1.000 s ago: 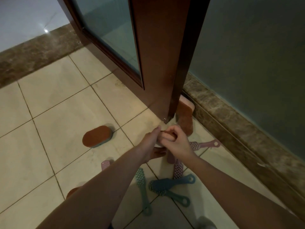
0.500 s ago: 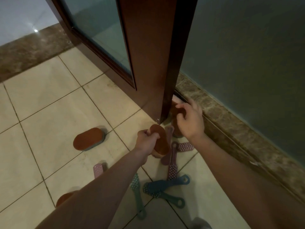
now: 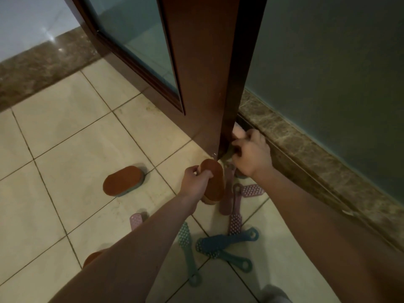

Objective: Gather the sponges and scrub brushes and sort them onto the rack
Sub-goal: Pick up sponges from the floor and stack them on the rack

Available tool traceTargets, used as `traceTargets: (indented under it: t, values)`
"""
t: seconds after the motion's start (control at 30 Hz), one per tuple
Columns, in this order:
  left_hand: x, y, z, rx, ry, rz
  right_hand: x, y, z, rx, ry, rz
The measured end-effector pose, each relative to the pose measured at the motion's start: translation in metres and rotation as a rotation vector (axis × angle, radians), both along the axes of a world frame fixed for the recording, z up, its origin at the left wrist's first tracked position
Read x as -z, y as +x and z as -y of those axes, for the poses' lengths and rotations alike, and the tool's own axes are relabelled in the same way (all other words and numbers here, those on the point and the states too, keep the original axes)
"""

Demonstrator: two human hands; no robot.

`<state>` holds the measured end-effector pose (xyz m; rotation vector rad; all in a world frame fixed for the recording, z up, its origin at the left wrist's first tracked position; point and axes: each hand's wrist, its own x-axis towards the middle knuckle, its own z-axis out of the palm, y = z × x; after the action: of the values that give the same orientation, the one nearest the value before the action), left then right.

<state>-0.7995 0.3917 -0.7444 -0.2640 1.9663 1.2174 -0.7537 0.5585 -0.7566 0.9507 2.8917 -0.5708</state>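
Head view: the left hand (image 3: 196, 182) grasps a brown oval sponge with a pale foam underside (image 3: 213, 180) by its edge. It holds the sponge upright just off the bottom corner of the dark wooden door (image 3: 203, 95). The right hand (image 3: 251, 154) is tucked behind that door's edge, fingers curled round a pale pink sponge (image 3: 237, 132) that sits between the door and the stone skirting (image 3: 306, 154). Most of that sponge is hidden.

A second brown oval sponge on a blue-grey base (image 3: 123, 181) lies flat on the cream tiled floor (image 3: 65, 138), well out from the door. Long-handled plastic scrub brushes lie crossed a little farther from the door corner: pink brushes (image 3: 251, 190), a teal brush (image 3: 185, 239) and a dark blue brush (image 3: 209, 243). No rack shows.

The sponges look light and soft and will likely squash, so a hold across the short sides should suit. The brushes look stiff and light, best lifted by their handles.
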Motion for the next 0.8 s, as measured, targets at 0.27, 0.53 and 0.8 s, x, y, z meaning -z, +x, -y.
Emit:
traceTargets:
  t: [0.27, 0.53, 0.8]
  values:
    - [0.0, 0.011, -0.007, -0.002, -0.037, 0.024, 0.002, 0.048, 0.019, 0.297, -0.214, -0.442]
    - [-0.062, 0.079, -0.004, -0.257, 0.047, 0.041, -0.065, 0.105, 0.049, 0.6, -0.537, -0.556]
    - [-0.218, 0.139, 0.005, -0.151, 0.067, 0.047, -0.22, 0.179, 0.088, 0.786, -0.625, -0.633]
